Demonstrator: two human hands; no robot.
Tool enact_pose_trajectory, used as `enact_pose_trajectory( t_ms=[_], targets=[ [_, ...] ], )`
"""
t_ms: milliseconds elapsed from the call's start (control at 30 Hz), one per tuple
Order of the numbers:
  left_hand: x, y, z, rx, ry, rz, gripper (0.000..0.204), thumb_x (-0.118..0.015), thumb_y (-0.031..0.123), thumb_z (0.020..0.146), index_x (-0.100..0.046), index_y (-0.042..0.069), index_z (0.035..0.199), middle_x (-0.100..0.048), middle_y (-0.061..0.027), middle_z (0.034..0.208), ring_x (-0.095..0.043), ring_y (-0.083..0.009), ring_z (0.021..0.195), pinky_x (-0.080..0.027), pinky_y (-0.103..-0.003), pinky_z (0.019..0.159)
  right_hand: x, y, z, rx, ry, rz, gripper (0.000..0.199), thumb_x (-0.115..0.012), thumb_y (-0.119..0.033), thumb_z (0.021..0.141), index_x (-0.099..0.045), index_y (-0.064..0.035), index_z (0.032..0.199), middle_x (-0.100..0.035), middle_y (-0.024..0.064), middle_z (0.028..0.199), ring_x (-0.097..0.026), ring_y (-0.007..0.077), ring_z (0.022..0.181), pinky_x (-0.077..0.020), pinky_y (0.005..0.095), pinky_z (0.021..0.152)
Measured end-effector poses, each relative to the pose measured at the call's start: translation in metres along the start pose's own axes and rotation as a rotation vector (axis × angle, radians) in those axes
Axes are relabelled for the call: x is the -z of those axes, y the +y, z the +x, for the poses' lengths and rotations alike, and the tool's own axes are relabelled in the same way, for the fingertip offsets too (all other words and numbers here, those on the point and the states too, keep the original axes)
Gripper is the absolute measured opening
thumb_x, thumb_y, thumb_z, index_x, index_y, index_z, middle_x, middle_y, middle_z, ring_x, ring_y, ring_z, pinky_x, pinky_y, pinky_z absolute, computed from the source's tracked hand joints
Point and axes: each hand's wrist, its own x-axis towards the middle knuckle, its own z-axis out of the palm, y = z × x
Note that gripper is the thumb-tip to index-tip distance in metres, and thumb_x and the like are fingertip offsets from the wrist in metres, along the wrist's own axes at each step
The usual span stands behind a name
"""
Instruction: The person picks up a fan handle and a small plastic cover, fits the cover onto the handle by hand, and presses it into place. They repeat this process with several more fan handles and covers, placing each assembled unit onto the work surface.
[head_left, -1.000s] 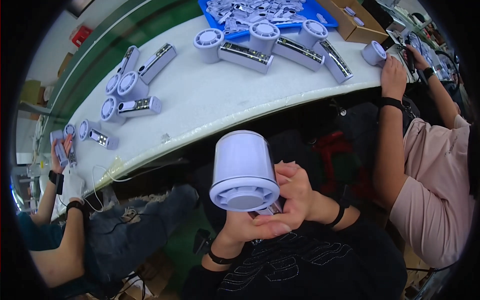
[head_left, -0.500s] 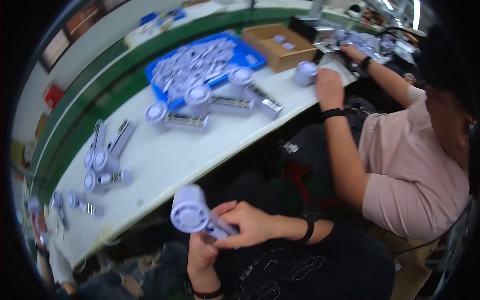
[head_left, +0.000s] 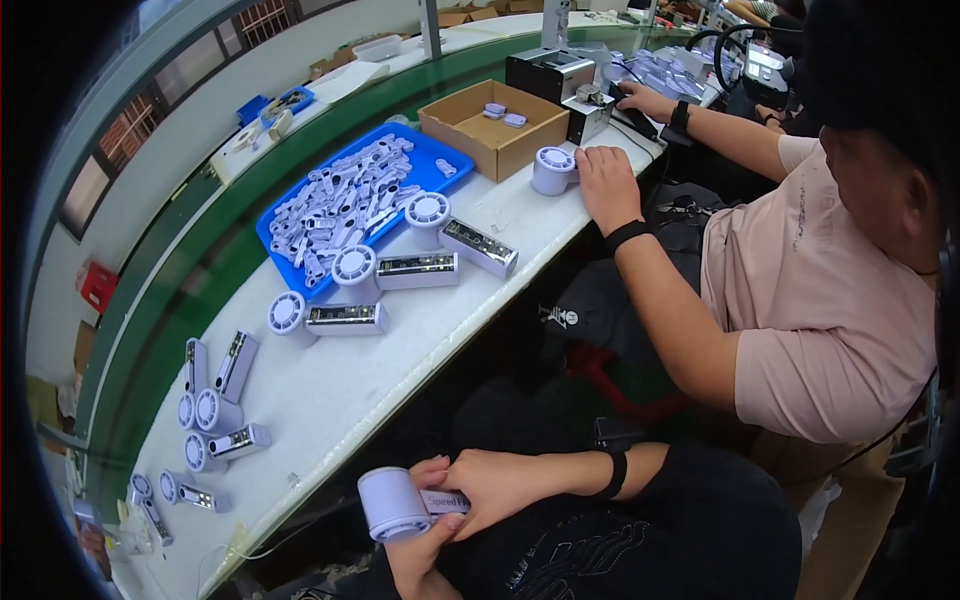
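Low in front of me, off the table's front edge, I hold a pale lilac handheld fan [head_left: 388, 497] with a thick round head and a short handle. My left hand [head_left: 422, 556] is closed round it from below, its thumb by the handle near the head. My right hand [head_left: 503, 488] closes on the handle's other end, fingers over it. A smooth, printed handle face is up, and the vented end of the head points down toward me. On the table, several similar fans [head_left: 345, 318] lie with handles uncovered, circuit boards showing.
A blue tray [head_left: 427, 152] full of small lilac parts stands on the white table [head_left: 330, 395]. Beyond it are a cardboard box [head_left: 520, 152] and a black machine [head_left: 545, 82]. At right, a co-worker's hand [head_left: 608, 188] touches another fan [head_left: 551, 178].
The fan in my hands has turned over: its vented end and open handle side faced up, and now the printed side does. My view has shifted too.
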Motion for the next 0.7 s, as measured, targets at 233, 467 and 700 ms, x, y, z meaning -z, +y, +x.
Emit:
enact_pose_trajectory(
  t_ms=[233, 467, 700],
  targets=[
    [0.011, -0.014, -0.011, -0.001, 0.042, 0.145, 0.079, -0.095, 0.027, 0.076, -0.06, -0.005, 0.139, -0.063, -0.025, 0.142, -0.061, -0.0341, 0.132, -0.049, -0.047, 0.113, -0.021, 0.021, 0.001, 0.141, 0.119, 0.15, 0.046, -0.087, -0.037, 0.083, -0.071, 0.003, 0.1, -0.075, 0.0225, 0.085, -0.076, 0.04, 0.08, -0.0605, 0.0435, 0.071],
    [0.01, -0.017, -0.008, 0.09, 0.139, -0.06, 0.085, -0.097, 0.022, 0.072, -0.058, -0.008, 0.141, -0.064, -0.025, 0.142, -0.061, -0.0355, 0.134, -0.048, -0.048, 0.115, -0.022, 0.025, -0.004, 0.161, 0.163, 0.179, 0.047, -0.087, -0.036, 0.084, -0.07, 0.0043, 0.102, -0.074, 0.0214, 0.086, -0.075, 0.0398, 0.08, -0.0597, 0.0431, 0.072],
    [-0.005, 0.0, 0.008, 0.206, 0.009, 0.02, 0.072, -0.094, 0.02, 0.072, -0.063, -0.009, 0.131, -0.066, -0.0265, 0.138, -0.063, -0.0362, 0.131, -0.048, -0.049, 0.115, -0.032, 0.03, -0.005, 0.197, 0.257, 0.302, 0.056, -0.086, -0.035, 0.084, -0.072, 0.0076, 0.117, -0.077, 0.0245, 0.112, -0.077, 0.0388, 0.102, -0.0617, 0.042, 0.088]
  ],
)
